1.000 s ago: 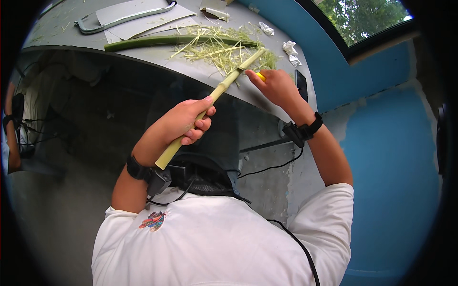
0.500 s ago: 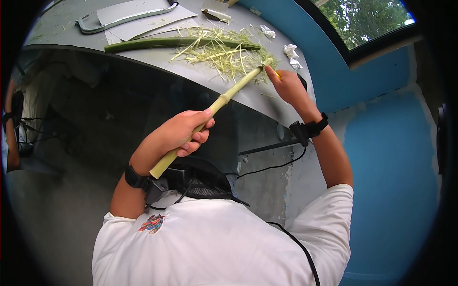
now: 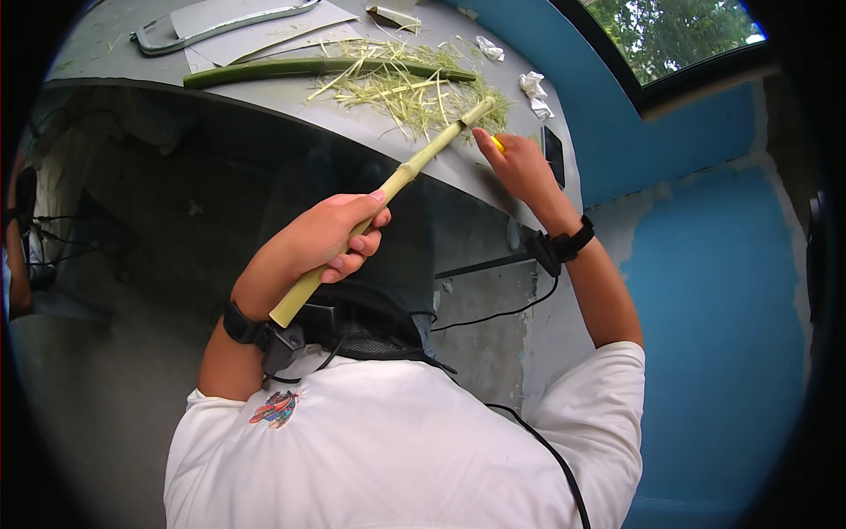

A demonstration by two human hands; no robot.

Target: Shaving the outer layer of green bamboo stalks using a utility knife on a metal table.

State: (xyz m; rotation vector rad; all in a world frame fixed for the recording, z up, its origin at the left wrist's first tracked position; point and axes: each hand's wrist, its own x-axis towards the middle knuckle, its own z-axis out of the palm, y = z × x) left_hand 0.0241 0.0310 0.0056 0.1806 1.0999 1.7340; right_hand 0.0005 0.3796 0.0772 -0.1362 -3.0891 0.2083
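Two hands at a grey table (image 3: pixel 291 97), left hand (image 3: pixel 317 242) clamped on pale stalk (image 3: pixel 414 167), right hand (image 3: pixel 520 163) gripping yellow tool (image 3: pixel 499 143), blue wall (image 3: pixel 705 264).

Grey table (image 3: pixel 529 172): green stalk (image 3: pixel 291 69), shavings (image 3: pixel 401 84), paper sheets (image 3: pixel 256 26)

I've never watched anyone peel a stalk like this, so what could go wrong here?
The right hand works a small yellow-handled tool close to the stalk; a slip might nick fingers. The left hand grips only the lower part, so the tip resting on the grey table could skid on the loose shavings.
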